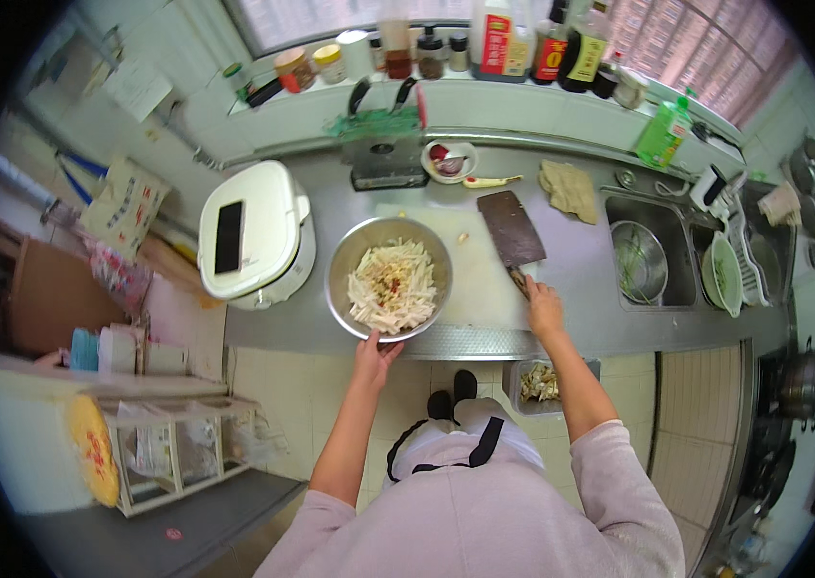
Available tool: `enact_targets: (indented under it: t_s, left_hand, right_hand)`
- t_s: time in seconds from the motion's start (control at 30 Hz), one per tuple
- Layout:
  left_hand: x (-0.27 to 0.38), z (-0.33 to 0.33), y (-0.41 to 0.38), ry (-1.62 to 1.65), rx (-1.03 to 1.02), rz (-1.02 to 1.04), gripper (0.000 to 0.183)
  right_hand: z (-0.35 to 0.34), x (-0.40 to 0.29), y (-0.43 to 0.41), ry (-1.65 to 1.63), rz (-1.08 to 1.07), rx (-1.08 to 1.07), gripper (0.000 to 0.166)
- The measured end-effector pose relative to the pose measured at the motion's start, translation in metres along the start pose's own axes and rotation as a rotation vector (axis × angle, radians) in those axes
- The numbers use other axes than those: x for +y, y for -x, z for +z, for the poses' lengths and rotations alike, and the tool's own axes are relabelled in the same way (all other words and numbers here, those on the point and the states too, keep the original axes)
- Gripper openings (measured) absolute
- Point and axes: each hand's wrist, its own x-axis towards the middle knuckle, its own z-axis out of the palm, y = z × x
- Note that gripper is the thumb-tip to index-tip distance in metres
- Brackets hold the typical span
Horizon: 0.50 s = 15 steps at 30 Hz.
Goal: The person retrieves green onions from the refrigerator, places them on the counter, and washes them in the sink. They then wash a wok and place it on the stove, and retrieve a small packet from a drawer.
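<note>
My left hand (376, 359) holds the near rim of a stainless steel bowl (334, 289), with the fingers beneath it. Pale shredded vegetable strips (393, 289) fill the bowl, topped with chopped garlic and red bits. In my right hand (546, 307) is the handle of a cleaver (512, 227); its dark, broad blade lies flat, partly over the right side of a whitish cutting board (476, 285). A small garlic piece (462, 237) rests on the board. Behind it are a white bowl with a cut red onion (449, 163) and a pale yellow pepper (492, 181).
A white rice cooker (256, 231) stands left of the steel bowl, a knife block (384, 155) behind. To the right are a folded cloth (568, 191) and a sink (675, 217) holding a metal basin (640, 260). Bottles line the windowsill. A scrap bin (541, 383) stands below the counter edge.
</note>
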Motion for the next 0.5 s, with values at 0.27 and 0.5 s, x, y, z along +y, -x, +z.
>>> enact_targets:
  t_s: [0.27, 0.5]
  left_hand:
    - [-0.025, 0.008, 0.033, -0.126, -0.170, -0.222, 0.057]
    - [-0.087, 0.077, 0.063, -0.351, -0.487, -0.332, 0.046]
  right_hand:
    - [-0.048, -0.022, 0.065, -0.265, 0.052, 0.281, 0.053]
    - [-0.046, 0.031, 0.140, -0.394, 0.346, 0.310, 0.049]
